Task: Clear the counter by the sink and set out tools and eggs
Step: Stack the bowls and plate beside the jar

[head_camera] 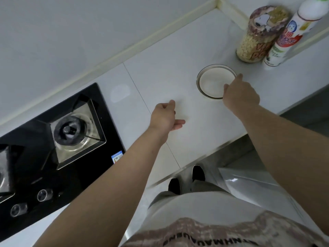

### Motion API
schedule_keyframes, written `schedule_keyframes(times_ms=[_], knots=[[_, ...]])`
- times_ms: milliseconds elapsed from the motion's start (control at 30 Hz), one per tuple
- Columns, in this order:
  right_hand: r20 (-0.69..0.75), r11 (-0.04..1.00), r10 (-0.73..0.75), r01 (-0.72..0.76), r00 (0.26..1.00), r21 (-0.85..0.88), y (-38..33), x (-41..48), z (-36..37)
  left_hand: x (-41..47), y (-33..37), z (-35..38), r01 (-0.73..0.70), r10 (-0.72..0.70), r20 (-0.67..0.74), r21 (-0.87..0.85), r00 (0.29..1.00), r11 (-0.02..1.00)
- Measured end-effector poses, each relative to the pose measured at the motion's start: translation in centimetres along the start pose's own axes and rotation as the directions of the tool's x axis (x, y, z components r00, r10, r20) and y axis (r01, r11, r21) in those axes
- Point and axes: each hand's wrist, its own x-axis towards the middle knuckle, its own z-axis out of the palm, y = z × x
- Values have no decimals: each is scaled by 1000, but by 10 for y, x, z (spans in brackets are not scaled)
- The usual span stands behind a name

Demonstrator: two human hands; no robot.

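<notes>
A round white bowl with a dark rim (211, 81) stands on the white counter (160, 77). My right hand (240, 95) is at the bowl's near right rim, fingers and thumb curled on the edge. My left hand (165, 116) hovers over the bare counter to the left of the bowl, fingers loosely extended and holding nothing. No eggs or tools are in view.
A black gas hob (58, 139) with a burner and knobs fills the left side. A patterned jar of pale snacks (258, 36) and a white spray bottle (288, 38) stand in the far right corner by the wall. The counter's front edge runs just before my feet.
</notes>
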Motion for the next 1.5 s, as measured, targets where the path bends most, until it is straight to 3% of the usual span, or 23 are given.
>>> schedule_keyframes(times_ms=[133, 267, 433, 600, 700, 867, 1133, 1167, 1300, 1500], knots=[[-112, 998, -55, 54, 992, -14, -11, -34, -19, -15, -6, -14, -2, -1, -42, -72, 999, 997], [-197, 914, -404, 405, 893, -38, -44, -95, -22, -42, -17, -41, -55, 48, -54, -138, 997, 989], [-35, 719, -683, 679, 730, 148, -91, -190, 16, -103, -51, -109, -169, 131, -192, -199, 973, 965], [215, 605, -778, 609, 591, 513, -131, -299, 46, -175, -122, -190, -197, 97, -397, -219, 913, 955], [367, 570, -814, 497, 451, 654, -151, -393, 68, -239, -185, -247, -202, -1, -565, -297, 825, 933], [463, 494, -867, 447, 186, 745, -168, -552, 114, -366, -289, -316, -292, -197, -734, -480, 649, 827], [553, 414, -802, 459, -225, 787, -156, -783, 167, -545, -408, -369, -564, -443, -833, -552, 332, 614], [566, 400, -769, 467, -297, 789, -149, -819, 178, -570, -430, -374, -606, -485, -835, -532, 260, 592], [592, 372, -683, 493, -429, 787, -132, -900, 206, -622, -482, -382, -701, -606, -788, -494, 110, 515], [619, 360, -538, 508, -572, 783, -119, -1009, 259, -683, -559, -412, -768, -737, -674, -449, -43, 456]])
